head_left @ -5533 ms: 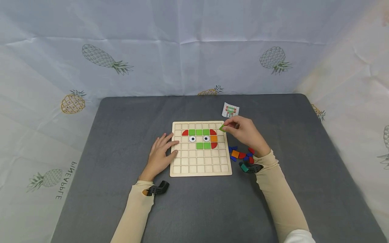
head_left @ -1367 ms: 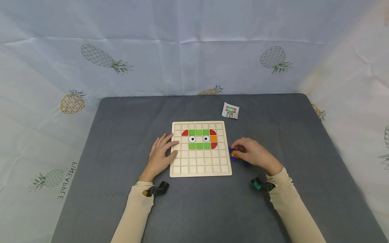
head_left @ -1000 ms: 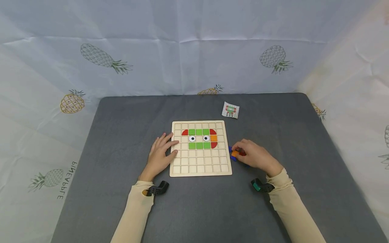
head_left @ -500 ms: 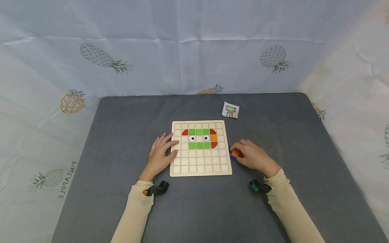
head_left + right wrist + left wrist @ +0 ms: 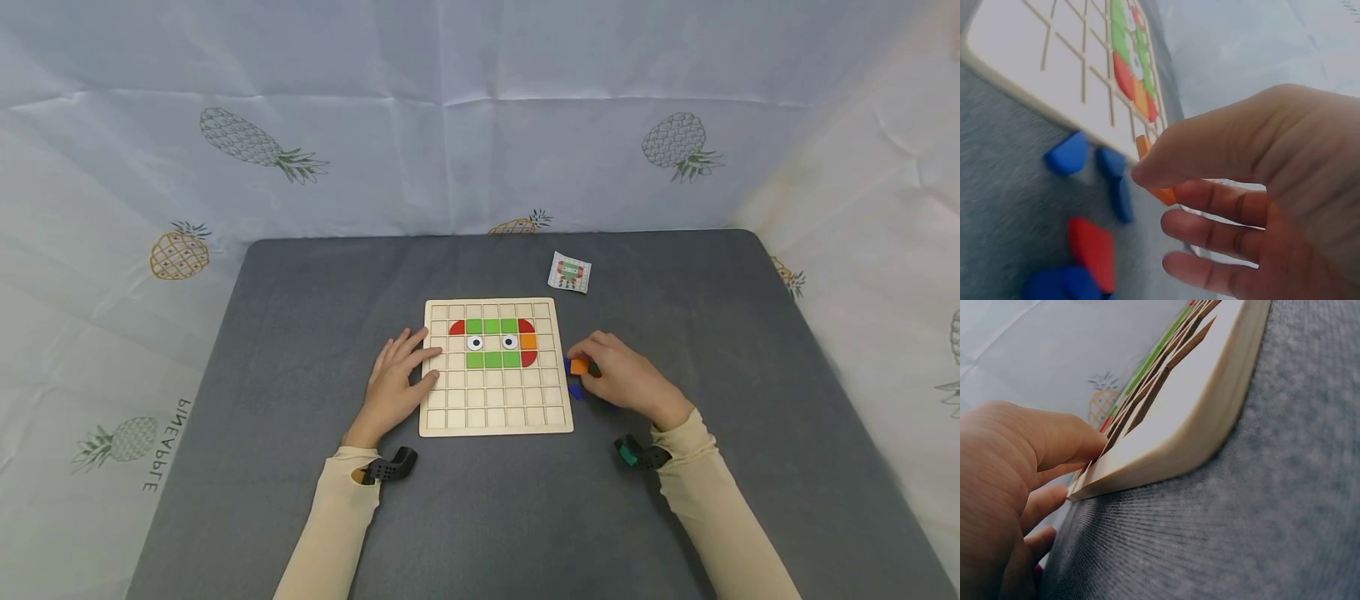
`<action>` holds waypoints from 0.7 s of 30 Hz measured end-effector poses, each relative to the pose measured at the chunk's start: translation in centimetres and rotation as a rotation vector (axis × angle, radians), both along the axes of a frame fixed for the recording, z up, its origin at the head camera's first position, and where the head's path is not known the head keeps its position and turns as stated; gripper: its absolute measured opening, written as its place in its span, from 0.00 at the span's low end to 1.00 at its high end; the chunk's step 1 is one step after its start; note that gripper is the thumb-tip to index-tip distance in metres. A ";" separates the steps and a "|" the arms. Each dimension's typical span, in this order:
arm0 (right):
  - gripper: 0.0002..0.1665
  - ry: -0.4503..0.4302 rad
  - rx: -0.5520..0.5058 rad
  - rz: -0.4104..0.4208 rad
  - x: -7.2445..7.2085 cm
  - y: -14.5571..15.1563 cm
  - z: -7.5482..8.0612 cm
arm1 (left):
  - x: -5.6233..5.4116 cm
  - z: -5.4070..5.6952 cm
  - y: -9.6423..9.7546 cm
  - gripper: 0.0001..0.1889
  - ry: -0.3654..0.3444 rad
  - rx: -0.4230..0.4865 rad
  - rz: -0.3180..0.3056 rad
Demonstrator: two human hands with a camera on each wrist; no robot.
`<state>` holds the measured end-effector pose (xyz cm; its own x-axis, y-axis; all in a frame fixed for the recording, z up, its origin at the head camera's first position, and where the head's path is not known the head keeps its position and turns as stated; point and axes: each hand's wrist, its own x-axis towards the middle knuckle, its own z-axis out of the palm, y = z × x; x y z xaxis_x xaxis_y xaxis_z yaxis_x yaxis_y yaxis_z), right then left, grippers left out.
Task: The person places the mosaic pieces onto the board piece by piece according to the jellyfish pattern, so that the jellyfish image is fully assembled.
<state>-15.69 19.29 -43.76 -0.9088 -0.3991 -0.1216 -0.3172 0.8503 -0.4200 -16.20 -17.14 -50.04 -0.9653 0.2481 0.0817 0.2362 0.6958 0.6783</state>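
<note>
A wooden grid board [image 5: 495,408] lies on the dark table, with green, red and orange tiles and two eye tiles set in its upper rows. My left hand [image 5: 396,387] rests at the board's left edge, fingers spread, thumb and forefinger touching its rim. Just right of the board, my right hand [image 5: 626,375] pinches an orange square tile [image 5: 579,367] between thumb and forefinger. In the right wrist view the thumb covers part of that orange tile [image 5: 1163,195]. Below it lie blue tiles [image 5: 1067,154] and a red tile [image 5: 1092,253], partly hidden from the head view by the hand.
A small printed pattern card [image 5: 569,272] lies behind the board to the right. The grey table [image 5: 480,517] reaches back to a pineapple-print cloth [image 5: 480,167]. Each wrist wears a black camera strap.
A green tile once held by my right hand now sits at the left of the board's lower green row. The right hand has since taken the orange tile from the pile. The left hand stays put.
</note>
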 end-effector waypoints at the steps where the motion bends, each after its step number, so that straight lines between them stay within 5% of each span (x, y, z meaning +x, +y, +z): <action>1: 0.20 0.006 -0.011 0.006 -0.1 -0.2 0.2 | 0.0 0.0 0.0 0.20 0.001 0.000 0.000; 21: 0.23 -0.005 -0.127 0.092 -4.0 -6.5 3.0 | 0.0 0.0 -0.1 0.20 -0.004 -0.010 -0.001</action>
